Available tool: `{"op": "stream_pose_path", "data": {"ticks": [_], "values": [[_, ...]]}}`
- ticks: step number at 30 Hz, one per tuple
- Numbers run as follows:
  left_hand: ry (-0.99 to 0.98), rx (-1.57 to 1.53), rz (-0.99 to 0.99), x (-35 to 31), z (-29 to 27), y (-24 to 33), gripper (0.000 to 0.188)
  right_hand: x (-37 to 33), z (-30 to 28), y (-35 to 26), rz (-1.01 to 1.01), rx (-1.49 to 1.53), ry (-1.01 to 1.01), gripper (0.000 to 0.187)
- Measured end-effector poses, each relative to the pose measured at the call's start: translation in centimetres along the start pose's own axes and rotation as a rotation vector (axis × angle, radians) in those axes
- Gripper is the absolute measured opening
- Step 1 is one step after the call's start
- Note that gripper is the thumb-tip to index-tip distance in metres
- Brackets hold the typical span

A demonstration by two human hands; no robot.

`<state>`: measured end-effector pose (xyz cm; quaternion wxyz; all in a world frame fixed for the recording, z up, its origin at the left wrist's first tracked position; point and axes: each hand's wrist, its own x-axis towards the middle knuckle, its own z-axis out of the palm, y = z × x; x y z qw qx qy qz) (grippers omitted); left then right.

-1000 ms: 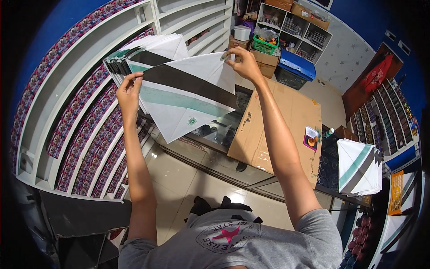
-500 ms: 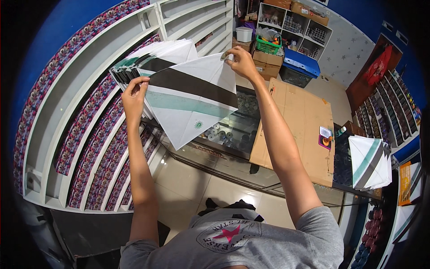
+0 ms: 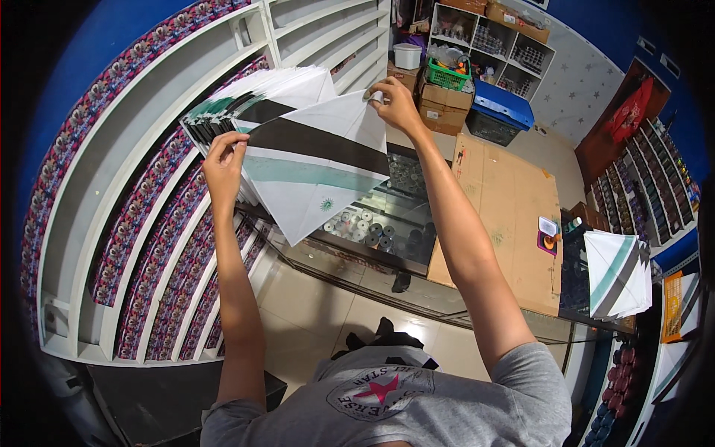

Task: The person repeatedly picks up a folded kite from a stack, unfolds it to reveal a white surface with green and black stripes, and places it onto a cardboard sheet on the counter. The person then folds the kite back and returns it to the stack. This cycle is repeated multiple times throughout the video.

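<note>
A white diamond-shaped kite (image 3: 316, 145) with a black band, a pale green band and a small green sunburst mark hangs between my hands. My left hand (image 3: 225, 167) pinches its left corner between thumb and fingers. At its upper right corner my right hand (image 3: 395, 106) grips the edge with bent fingers. Just behind the held kite, a thick stack of similar kites (image 3: 298, 83) leans on the far left of the counter. The held kite overlaps the front of that stack, and I cannot tell whether they touch.
Below the kite runs a glass display counter (image 3: 406, 261) with spools inside. A cardboard sheet (image 3: 499, 201) covers its right part, bearing an opened ink pad (image 3: 547, 242). Another kite pile (image 3: 622, 279) lies at the right end. White shelves (image 3: 171, 261) curve along the left.
Both hands, still gripping the kite, have shifted slightly left relative to the counter, uncovering more of the spools. The whole view has also turned a little.
</note>
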<state>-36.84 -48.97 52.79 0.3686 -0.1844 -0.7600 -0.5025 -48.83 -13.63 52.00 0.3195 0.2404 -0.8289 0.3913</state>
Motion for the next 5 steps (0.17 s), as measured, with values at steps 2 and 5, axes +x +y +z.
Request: {"op": "stream_pose_path", "data": {"ticks": [2,5], "values": [[0.006,0.009,-0.001,0.1,0.2,-0.6,0.01,0.8,0.8,0.4,0.007,-0.014,-0.023,0.023],[0.02,0.008,-0.012,0.7,0.4,-1.5,0.01,1.9,1.7,1.4,0.025,-0.048,-0.06,0.022]]}}
